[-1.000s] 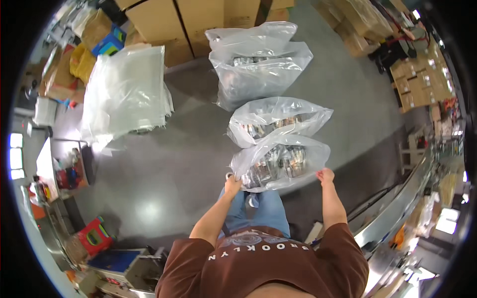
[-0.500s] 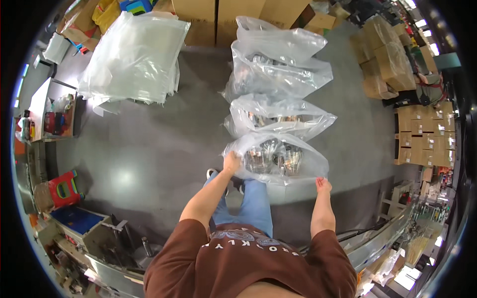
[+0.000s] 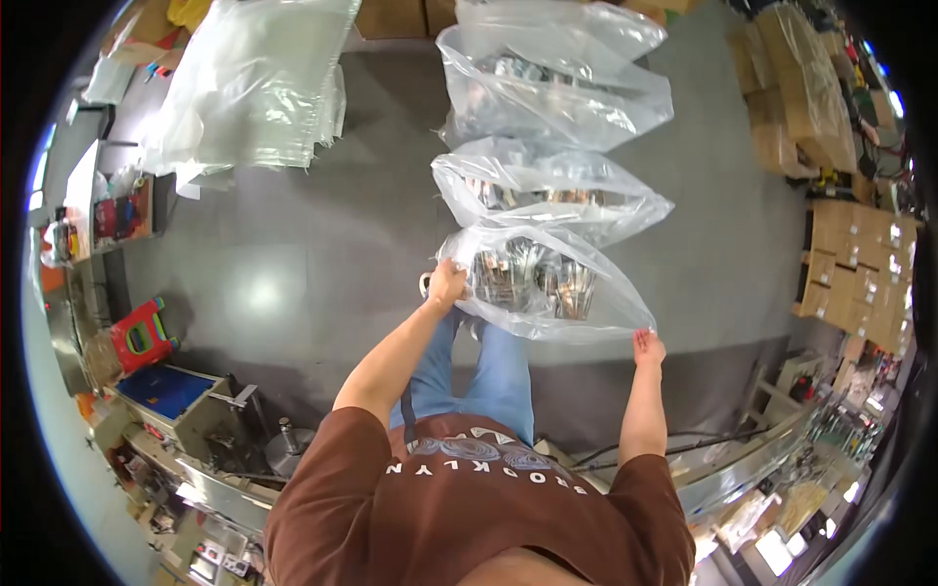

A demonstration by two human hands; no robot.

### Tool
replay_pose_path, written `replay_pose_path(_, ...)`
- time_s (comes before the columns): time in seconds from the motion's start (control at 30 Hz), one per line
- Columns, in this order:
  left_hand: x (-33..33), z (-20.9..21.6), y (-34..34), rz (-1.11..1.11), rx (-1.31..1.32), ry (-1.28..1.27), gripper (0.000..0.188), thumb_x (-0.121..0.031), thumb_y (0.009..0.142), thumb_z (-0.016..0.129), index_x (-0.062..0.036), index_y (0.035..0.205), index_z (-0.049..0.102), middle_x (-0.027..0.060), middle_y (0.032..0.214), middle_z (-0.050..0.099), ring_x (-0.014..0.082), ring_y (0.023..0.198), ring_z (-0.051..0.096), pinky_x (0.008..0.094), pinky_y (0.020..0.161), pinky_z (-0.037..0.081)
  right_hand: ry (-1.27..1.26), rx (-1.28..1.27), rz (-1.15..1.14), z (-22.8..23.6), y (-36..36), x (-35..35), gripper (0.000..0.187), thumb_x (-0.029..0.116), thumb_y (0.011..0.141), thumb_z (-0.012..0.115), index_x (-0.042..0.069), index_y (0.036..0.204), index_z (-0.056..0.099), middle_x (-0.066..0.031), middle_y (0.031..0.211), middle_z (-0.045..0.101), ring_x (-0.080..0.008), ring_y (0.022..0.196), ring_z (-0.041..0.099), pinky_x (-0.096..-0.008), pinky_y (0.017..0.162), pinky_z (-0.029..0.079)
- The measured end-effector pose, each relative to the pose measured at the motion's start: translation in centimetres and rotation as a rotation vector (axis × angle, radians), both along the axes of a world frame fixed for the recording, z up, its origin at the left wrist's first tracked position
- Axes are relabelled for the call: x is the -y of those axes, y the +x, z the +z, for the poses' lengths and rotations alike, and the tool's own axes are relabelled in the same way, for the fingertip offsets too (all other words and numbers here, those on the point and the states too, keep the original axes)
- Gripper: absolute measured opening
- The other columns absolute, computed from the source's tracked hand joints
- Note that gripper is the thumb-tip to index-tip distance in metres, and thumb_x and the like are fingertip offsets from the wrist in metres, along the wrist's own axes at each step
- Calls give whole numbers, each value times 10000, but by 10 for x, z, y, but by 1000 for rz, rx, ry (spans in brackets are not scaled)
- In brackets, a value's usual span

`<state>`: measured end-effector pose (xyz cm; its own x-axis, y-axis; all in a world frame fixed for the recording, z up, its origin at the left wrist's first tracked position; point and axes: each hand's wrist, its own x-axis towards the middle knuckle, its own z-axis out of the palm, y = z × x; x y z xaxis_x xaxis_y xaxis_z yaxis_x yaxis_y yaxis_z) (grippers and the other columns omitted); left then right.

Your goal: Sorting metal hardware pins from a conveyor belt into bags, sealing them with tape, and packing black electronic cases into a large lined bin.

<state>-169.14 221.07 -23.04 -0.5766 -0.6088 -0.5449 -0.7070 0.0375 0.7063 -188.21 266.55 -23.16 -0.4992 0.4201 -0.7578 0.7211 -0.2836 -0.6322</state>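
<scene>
Holding the near bag at its two sides, the left hand is clenched on the film at the left edge, and the right hand pinches the right corner between its fingertips. The near bag is in front of the legs, mouth spread, shiny packs inside; whether its base rests on the floor, I cannot tell. Just beyond is a second bag, more bags farther off, and a stack of sheets far left. The step in hand looks like drawing the mouth taut. The next move seems to call for an even pull from both hands, as the film looks thin.
</scene>
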Motion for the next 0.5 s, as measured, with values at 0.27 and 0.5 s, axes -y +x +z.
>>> replay_pose_path(0.27,20,4,-11,126,35,127,330,-224,733,573,-11,984,548,248,903,605,378,911,581,438,781,448,37,-49,46,-7,-23,29,175,136,912,427,-19,952,499,-128,838,583,-265,838,584,-409,850,479)
replay_pose_path(0.5,-2,-13,-14,-5,23,18,289,-222,745,549,-11,941,524,245,879,598,409,889,561,462,771,435,10,101,196,-5,-10,25,152,185,892,462,61,919,546,-57,862,617,-200,856,576,-401,774,464)
